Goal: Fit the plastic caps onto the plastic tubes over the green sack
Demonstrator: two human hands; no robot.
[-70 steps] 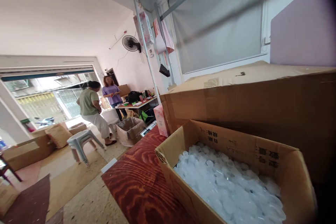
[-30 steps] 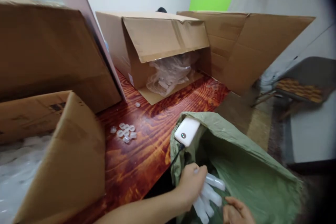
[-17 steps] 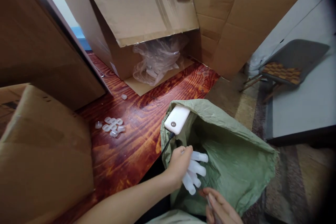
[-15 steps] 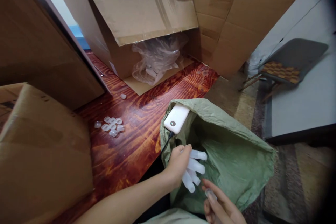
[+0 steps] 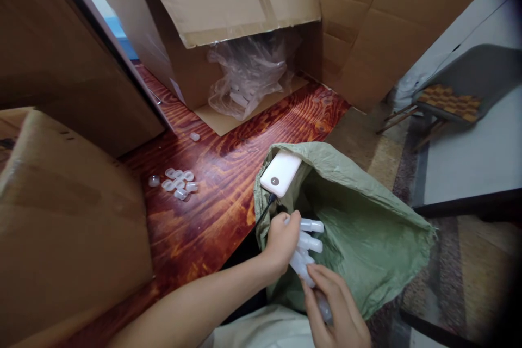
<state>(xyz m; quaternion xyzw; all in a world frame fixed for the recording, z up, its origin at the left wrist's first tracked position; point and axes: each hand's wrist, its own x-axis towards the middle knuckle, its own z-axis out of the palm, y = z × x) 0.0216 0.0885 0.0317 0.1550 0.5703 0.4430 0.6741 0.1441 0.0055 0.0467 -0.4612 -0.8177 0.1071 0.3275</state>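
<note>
My left hand [image 5: 281, 242] is closed around a bunch of small translucent white plastic bottles [image 5: 309, 240] that fan out to the right over the mouth of an open green woven sack [image 5: 367, 228]. My right hand [image 5: 332, 312], at the bottom edge, pinches one more small clear bottle [image 5: 323, 307] and its fingertips touch the lowest bottle of the bunch. A white power bank [image 5: 280, 173] with a black cable rests on the sack's near rim, just above my left hand.
Several loose clear caps [image 5: 178, 182] lie on the red wood-grain table [image 5: 212, 190]. A cardboard box [image 5: 69, 223] stands at left, another on its side at the back holds a plastic bag [image 5: 248, 73]. A chair [image 5: 452, 98] stands at right.
The view swung from the room and a box of caps down to the sack. In the last second my right hand rose with a bottle and met the bunch in my left hand.
</note>
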